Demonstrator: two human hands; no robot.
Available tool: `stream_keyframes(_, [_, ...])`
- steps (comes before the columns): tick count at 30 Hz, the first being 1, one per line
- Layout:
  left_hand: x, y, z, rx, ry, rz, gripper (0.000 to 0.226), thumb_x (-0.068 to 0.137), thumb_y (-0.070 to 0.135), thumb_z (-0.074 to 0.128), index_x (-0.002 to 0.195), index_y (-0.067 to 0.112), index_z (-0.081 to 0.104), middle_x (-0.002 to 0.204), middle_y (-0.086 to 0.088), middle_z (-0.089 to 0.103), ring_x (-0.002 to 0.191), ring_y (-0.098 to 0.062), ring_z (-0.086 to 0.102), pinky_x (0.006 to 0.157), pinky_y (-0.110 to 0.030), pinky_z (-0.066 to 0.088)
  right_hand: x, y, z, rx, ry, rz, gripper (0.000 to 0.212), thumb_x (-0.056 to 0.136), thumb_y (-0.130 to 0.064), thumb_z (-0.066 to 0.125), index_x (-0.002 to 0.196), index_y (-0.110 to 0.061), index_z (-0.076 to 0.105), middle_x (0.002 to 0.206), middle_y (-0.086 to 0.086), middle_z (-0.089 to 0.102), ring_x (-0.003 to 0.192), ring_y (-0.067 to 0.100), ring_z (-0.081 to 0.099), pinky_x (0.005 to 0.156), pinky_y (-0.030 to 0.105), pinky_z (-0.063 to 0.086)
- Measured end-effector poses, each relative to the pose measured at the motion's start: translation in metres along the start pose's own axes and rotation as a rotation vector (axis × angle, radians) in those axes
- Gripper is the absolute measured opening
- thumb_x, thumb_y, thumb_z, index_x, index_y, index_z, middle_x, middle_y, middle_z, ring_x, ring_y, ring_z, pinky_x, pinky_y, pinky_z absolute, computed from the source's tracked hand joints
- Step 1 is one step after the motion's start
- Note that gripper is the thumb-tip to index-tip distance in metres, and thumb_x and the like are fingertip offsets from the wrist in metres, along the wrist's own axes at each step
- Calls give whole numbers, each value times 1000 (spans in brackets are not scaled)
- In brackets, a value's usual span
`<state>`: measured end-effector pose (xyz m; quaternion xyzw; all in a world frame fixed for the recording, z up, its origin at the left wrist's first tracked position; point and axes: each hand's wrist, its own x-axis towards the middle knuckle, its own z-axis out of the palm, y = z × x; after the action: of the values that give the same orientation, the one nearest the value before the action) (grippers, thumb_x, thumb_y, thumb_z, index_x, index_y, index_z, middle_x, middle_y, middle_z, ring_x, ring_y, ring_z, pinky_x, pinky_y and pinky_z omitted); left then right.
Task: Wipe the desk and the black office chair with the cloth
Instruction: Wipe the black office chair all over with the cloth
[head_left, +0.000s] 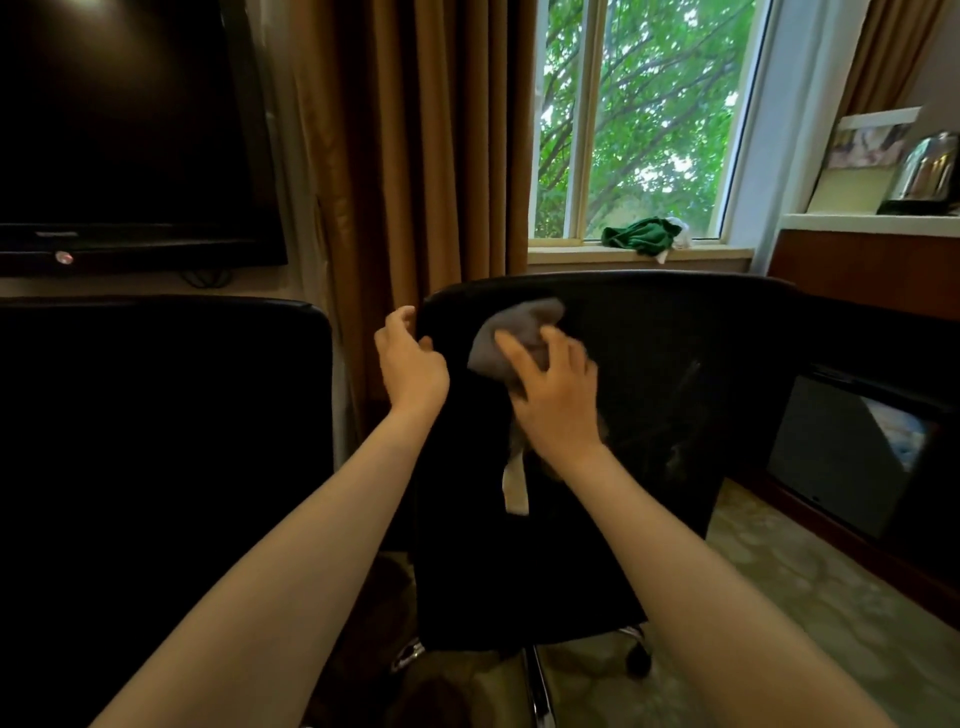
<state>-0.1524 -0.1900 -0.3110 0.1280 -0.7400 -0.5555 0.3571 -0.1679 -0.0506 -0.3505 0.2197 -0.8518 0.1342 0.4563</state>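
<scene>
The black office chair (675, 374) stands in the middle with its backrest facing me. My left hand (410, 358) grips the upper left edge of the backrest, fingers curled over it. My right hand (553, 395) presses a grey cloth (511, 332) flat against the upper left of the backrest, fingers spread over it. A pale tag of the cloth (515, 483) hangs below my wrist. The desk (872, 260) is the wooden surface at the right, past the chair.
A second black chair (156, 415) stands close on the left under a dark TV (130, 130). Brown curtains (431, 156) hang behind. A green cloth (644, 236) lies on the window sill. A kettle (924, 176) and a framed card (862, 161) stand at the right.
</scene>
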Motion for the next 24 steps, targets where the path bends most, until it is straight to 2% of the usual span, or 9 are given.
stream_keyframes(2, [-9,-1,3,-22,-1,66,42,92,-4,43,130,12,43,135,-5,37,107,-17,52,91,-22,43,18,-1,-11,-24,100,44,50,77,-31,48,128,-27,46,116,21,47,99,38,46,72,49,49])
stream_keyframes(3, [-11,-1,5,-16,-8,87,40,93,-3,43,130,12,43,135,-5,36,105,-15,51,90,-20,42,24,0,-11,-16,103,44,52,76,-29,54,128,-25,49,116,23,49,99,41,48,72,52,49])
stream_keyframes(7, [-6,-4,2,122,-3,156,45,92,-1,45,134,13,40,139,-7,35,121,-24,45,102,-33,41,18,1,6,6,-29,8,65,67,-22,78,128,-19,55,116,28,53,95,49,56,69,56,49])
stream_keyframes(10, [8,-9,-14,569,30,444,56,86,2,53,138,12,36,144,-9,32,131,-29,34,108,-38,31,9,-10,13,107,-111,100,62,72,-16,76,131,-18,55,122,30,50,103,52,51,78,61,45])
stream_keyframes(12, [20,-8,-25,898,50,568,60,87,8,54,142,11,29,150,-15,23,139,-32,21,113,-41,20,8,-19,17,113,-89,124,63,71,-13,76,130,-18,56,121,30,51,103,52,52,79,60,45])
stream_keyframes(16, [35,-5,-45,1322,-54,404,65,89,24,56,144,8,24,153,-24,12,144,-38,2,116,-50,4,6,-39,26,94,-87,178,69,66,-17,80,130,-20,52,118,26,52,97,49,54,74,58,48])
stream_keyframes(17, [37,-7,-51,1392,-81,353,64,90,29,55,143,7,26,152,-25,14,144,-38,1,116,-51,1,7,-42,25,95,-100,197,68,71,-19,77,133,-21,50,123,26,49,102,48,51,79,59,47])
stream_keyframes(20, [41,-15,-70,1592,-90,368,61,92,32,50,141,3,29,150,-20,22,143,-34,10,116,-47,6,12,-47,24,67,-215,219,63,89,-25,58,146,-29,30,143,17,28,124,40,32,100,56,32])
stream_keyframes(24, [44,-13,-80,1646,-70,471,54,90,18,53,138,1,34,139,-16,37,134,-30,27,114,-40,18,15,-54,19,84,-241,243,63,92,-28,54,147,-32,23,146,13,20,129,36,26,105,53,27])
